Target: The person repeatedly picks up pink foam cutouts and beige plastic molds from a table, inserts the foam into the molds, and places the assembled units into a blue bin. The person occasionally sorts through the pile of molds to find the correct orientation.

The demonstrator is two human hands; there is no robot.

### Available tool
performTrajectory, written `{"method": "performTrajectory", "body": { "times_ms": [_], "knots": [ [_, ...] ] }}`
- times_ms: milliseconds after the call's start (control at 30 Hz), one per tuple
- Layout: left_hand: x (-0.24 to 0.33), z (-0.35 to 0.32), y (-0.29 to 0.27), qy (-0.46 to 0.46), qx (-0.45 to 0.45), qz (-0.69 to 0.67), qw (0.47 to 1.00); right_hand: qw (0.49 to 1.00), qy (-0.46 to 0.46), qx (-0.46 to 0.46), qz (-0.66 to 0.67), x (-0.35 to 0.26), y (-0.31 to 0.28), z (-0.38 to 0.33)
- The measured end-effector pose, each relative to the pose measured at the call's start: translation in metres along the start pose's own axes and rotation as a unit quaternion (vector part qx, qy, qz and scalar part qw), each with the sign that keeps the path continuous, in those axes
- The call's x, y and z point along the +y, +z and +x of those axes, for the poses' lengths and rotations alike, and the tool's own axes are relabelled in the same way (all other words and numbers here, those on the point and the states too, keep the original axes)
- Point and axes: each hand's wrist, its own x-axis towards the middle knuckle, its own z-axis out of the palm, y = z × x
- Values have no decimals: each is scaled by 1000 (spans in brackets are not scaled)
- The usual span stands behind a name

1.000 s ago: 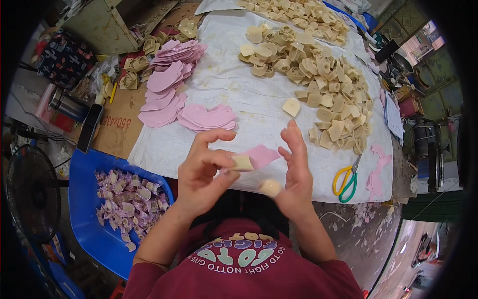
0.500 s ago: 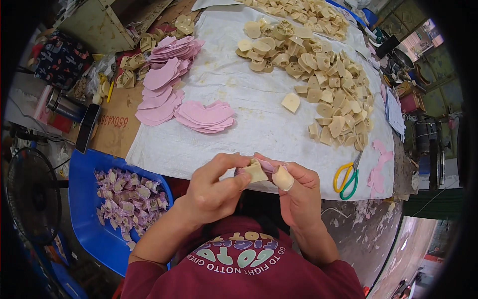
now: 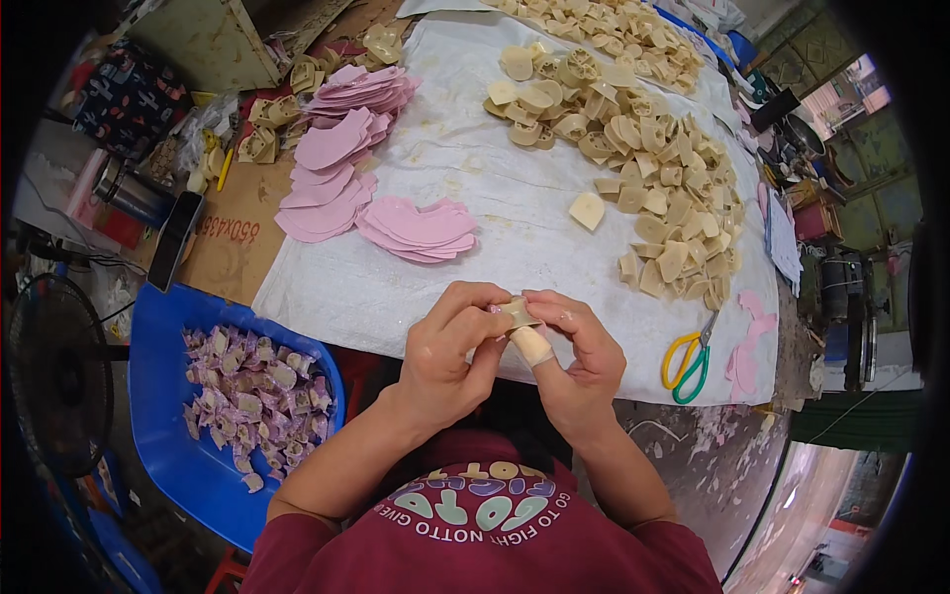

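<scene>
Both my hands meet over the near edge of the cloth-covered table. My left hand pinches a small beige heel block from its left side, thumb and forefinger closed on it. From the other side my right hand grips the same block, its thumb wearing a pale cover. A bit of pink shows at the block's left edge; the fingers hide the rest. Beyond my hands lie overlapping pink cut pieces. A single beige block sits apart from the large pile of beige blocks.
Scissors with yellow and green handles lie at the right, beside pink scraps. At lower left stands a blue tub holding many pink-wrapped blocks. A phone and a fan are at far left.
The heel block has been turned between my fingers, and my hands have drawn closer together around it. My right forefinger now presses at its far side. The whole view has shifted slightly.
</scene>
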Motion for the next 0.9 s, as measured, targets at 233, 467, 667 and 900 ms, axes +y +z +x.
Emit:
{"method": "performTrajectory", "body": {
  "times_ms": [233, 467, 667, 900],
  "knots": [
    [1, -2, 2, -216, -15, -254, 943, 999, -25, -33, 12, 7, 1, 10],
    [-2, 6, -10, -412, -32, -438, 798, 966, 116, -89, 211, 11, -12, 18],
    [-1, 2, -2, -361, -22, -300, 883, 997, -39, -42, -49, 16, -6, 17],
    [-8, 4, -3, -301, -80, -219, 925, 998, 13, -46, 31, 25, -6, 16]
  ]
}}
